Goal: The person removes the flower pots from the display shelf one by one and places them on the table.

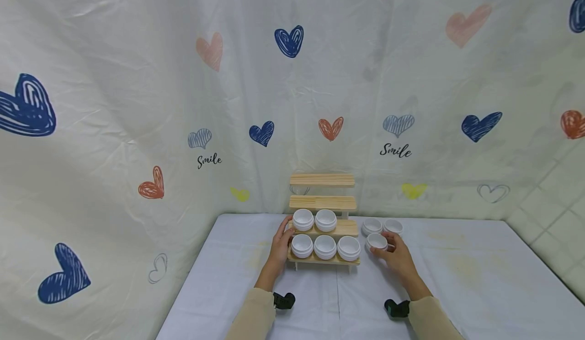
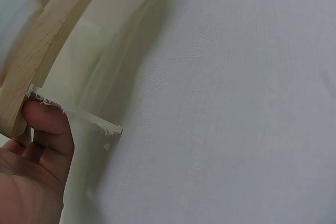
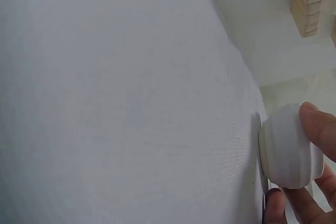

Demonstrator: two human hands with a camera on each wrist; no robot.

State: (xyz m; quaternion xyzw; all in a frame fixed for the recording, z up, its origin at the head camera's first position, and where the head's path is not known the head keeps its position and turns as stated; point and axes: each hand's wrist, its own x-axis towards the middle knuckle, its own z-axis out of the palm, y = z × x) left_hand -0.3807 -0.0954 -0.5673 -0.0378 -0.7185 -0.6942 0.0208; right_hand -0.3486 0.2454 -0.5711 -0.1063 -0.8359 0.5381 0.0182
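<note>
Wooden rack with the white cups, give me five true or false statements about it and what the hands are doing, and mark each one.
1. The rack's lowest shelf bears three white cups. True.
2. The shelf above it bears four. False: that second shelf bears two white cups.
3. The left hand holds the rack's left side. True.
4. The right hand holds nothing. False: it grips a single white cup.
5. The rack has four shelves. True.
</note>
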